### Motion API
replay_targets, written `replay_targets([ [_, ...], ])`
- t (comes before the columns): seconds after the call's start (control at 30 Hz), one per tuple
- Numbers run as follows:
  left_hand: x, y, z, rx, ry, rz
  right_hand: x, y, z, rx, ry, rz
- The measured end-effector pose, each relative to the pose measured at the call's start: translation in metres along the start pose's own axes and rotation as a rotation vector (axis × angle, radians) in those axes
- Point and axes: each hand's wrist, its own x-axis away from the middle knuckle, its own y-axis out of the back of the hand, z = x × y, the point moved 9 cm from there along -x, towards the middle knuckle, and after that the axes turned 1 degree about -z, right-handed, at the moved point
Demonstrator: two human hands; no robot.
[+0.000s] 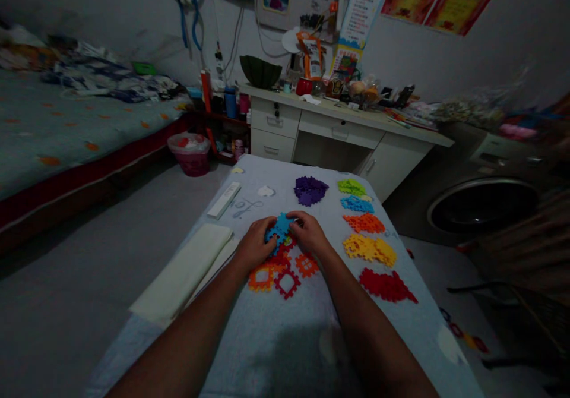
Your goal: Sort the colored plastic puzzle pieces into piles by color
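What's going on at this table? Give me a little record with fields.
surface: table under a pale cloth
hands: left hand and right hand both grip a blue piece
beneath hands: joined red and orange pieces
piles: purple pile, green pile, blue pile, orange pile, yellow pile, red pile
left side: folded cream cloth

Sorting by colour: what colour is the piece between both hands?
Blue interlocking plastic piece, head view.
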Motion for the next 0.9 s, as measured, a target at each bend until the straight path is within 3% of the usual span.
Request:
replay_targets([
  [0.27,0.001,0.004,-0.001,0.052,0.032,-0.011,0.001,0.006,0.002,-0.187,-0.04,-0.03],
  [0.53,0.0,0.001,0.002,0.036,0.033,0.027,-0.01,0.048,-0.02,-0.221,-0.078,-0.162],
  [0.67,-0.001,0.003,-0.002,0.027,-0.015,0.017,-0.02,0.099,-0.039,-0.134,-0.161,-0.281],
  [0.9,-0.002,0.007,-0.004,0.08,-0.036,-0.008,-0.026,0.229,-0.085,0.207,-0.306,-0.625],
])
